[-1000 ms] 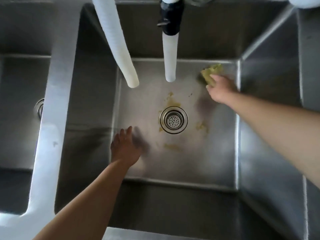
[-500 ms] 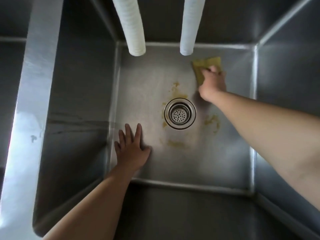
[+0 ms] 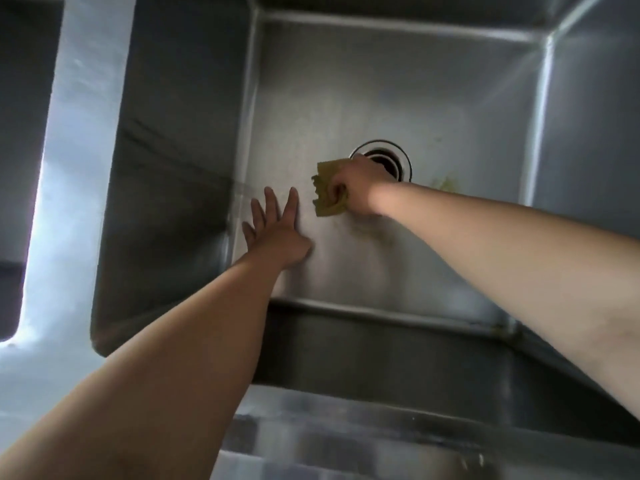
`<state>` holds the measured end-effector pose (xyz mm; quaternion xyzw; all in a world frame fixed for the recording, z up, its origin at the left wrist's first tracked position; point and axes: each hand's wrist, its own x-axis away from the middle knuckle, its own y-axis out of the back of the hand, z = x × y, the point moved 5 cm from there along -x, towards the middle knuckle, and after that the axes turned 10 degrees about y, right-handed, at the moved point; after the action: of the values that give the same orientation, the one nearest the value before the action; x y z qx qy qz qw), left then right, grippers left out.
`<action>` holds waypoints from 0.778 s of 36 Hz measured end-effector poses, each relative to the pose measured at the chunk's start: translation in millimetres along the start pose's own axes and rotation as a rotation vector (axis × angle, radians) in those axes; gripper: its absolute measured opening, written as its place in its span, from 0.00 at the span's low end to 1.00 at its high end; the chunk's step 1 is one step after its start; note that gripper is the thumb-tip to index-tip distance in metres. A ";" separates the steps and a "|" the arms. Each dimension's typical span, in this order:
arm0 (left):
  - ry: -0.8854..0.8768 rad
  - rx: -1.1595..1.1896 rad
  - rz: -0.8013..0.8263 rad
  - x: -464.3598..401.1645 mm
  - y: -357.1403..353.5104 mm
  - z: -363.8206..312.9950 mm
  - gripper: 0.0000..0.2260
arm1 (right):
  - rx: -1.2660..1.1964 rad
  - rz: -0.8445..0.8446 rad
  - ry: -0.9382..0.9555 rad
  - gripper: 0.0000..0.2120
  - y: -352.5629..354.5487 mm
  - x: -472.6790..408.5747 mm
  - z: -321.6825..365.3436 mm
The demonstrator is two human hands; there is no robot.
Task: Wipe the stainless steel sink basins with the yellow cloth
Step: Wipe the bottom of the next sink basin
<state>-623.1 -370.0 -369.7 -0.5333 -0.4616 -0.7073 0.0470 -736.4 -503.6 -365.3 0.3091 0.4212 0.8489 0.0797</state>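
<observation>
1. Head view, counting first: one deep sink basin (image 3: pixel 346 98) fills most of the frame, and a sliver of a second basin (image 3: pixel 20 133) shows dark at the far left edge, beyond the bright steel divider (image 3: pixel 65 168) between them.
2. There is one drain (image 3: pixel 391 157), just above the centre of the frame on the basin floor. My right hand covers its lower left part, so only the upper and right arc of its ring shows.
3. There is one yellow cloth (image 3: pixel 327 192), bunched and ragged at its left edge, lying against the basin floor just left of the drain.
4. My right hand (image 3: pixel 356 185) comes in from the right edge of the frame. Its grip is curled tight around the yellow cloth, fingers folded over the cloth's right side, pressing it down onto the steel.
5. My left hand (image 3: pixel 277 230) comes up from the lower left corner. Its grip is spread flat with nothing in it, palm on the basin floor near the left wall. I count four fingers fanned out and pointing to the top of the frame.
6. The two hands are near each other but apart: my left fingertips sit just left of and below the cloth.
7. One yellowish stain (image 3: pixel 446 183) shows on the floor to the right of the drain, just above my right forearm. A fainter smear lies under my right wrist.
8. The near rim (image 3: pixel 346 410) of the basin runs across the bottom of the frame, blurred.
</observation>
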 end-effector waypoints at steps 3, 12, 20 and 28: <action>0.001 -0.001 0.000 3.0 2.9 -0.7 0.42 | 0.087 0.118 0.061 0.12 -12.1 21.0 18.0; -0.012 -0.018 -0.027 8.1 15.6 -3.9 0.40 | 0.190 0.401 0.130 0.15 -55.0 80.5 52.0; 0.020 -0.026 -0.097 0.6 7.8 -11.2 0.40 | 0.030 -0.017 -0.163 0.16 15.7 118.7 -9.5; 0.046 0.006 -0.120 -4.1 5.5 -9.7 0.44 | -0.253 -0.553 -0.793 0.22 59.6 163.5 -142.0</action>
<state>-625.1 -381.7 -369.7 -0.4882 -0.4936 -0.7196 0.0170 -943.1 -571.1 -309.4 0.4727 0.3187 0.6577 0.4924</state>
